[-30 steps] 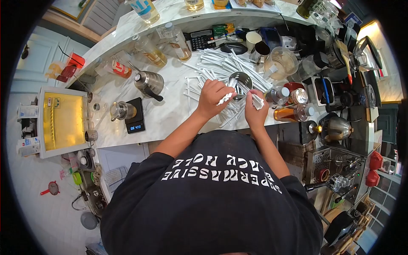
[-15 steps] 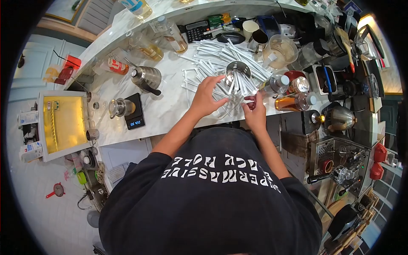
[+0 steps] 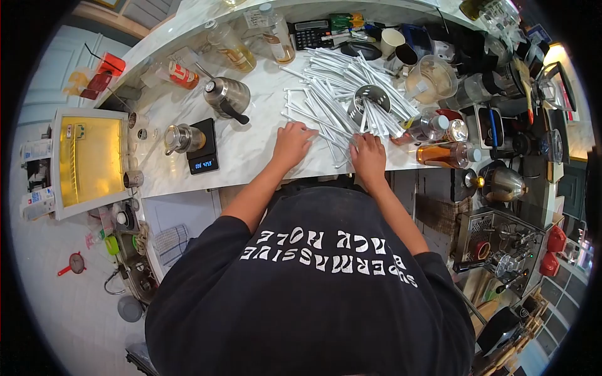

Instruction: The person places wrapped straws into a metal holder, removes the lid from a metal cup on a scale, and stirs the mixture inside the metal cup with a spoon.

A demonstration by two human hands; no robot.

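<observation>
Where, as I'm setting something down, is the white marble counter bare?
Between the flat black scale, round silver metal kettle and left hand; between kettle and slim white straws. Crowded: right of the straws, with a clear round tub and amber-filled bottle.

Single head-worn view, facing forward and down, near countertop (image 3: 243, 155)

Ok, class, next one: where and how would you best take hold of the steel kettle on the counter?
Probably by its black handle, coming from the near right side: the handle juts from the steel kettle towards the left hand, while the thin spout points the opposite way.
</observation>
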